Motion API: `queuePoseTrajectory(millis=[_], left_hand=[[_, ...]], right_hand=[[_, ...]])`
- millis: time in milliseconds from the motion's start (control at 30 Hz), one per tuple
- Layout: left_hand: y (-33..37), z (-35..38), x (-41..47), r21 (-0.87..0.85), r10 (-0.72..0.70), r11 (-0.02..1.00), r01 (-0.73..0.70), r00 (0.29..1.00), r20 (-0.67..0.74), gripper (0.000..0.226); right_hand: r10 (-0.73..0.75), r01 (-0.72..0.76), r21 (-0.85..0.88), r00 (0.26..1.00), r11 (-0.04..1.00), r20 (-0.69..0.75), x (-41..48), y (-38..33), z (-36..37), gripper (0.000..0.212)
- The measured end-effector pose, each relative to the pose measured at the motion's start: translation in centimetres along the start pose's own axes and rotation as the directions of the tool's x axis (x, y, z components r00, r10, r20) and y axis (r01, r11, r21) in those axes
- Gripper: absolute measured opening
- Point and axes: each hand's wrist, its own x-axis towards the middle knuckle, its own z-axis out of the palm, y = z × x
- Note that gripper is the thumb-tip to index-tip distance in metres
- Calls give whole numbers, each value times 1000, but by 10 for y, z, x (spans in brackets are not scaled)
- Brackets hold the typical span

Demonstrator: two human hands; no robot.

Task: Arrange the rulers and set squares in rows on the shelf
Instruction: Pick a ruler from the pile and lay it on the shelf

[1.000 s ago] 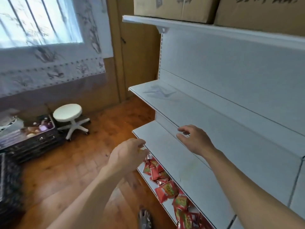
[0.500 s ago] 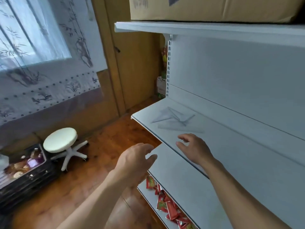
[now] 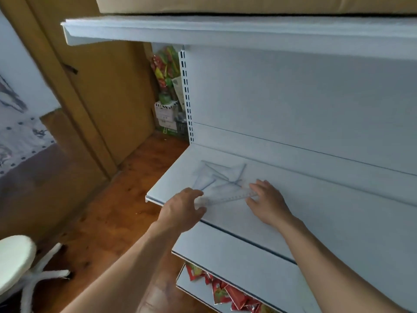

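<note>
Clear ruler on the shelf: left hand pinches one end, right hand presses the other, fingers straight. Next, probably, draw it free of the jumbled set squares.

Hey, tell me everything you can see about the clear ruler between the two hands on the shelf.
The ruler is a long, narrow strip of clear plastic with fine marks along one edge. It sits slanted near the front of the white shelf, just ahead of a loose pile of clear set squares. The left hand pinches its left end; the right hand touches its right end, grip unclear.
</note>
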Motion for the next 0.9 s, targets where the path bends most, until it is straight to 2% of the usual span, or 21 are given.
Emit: queuePoseTrajectory(millis=[100, 200, 633, 900], left_hand=[[-9, -1, 18, 15, 78, 997, -79, 996, 46, 42], [-18, 1, 34, 25, 141, 989, -144, 985, 95, 34], [-22, -12, 62, 125, 200, 962, -245, 935, 294, 33], [-27, -21, 59, 89, 252, 945, -314, 875, 414, 35]], right_hand=[[-2, 1, -39, 1000, 999, -27, -4, 0, 7, 46], [34, -34, -3, 998, 999, -49, -6, -2, 11, 46], [109, -101, 48, 961, 994, -253, -40, -20, 32, 38], [122, -79, 115, 886, 990, -447, -59, -31, 39, 26]])
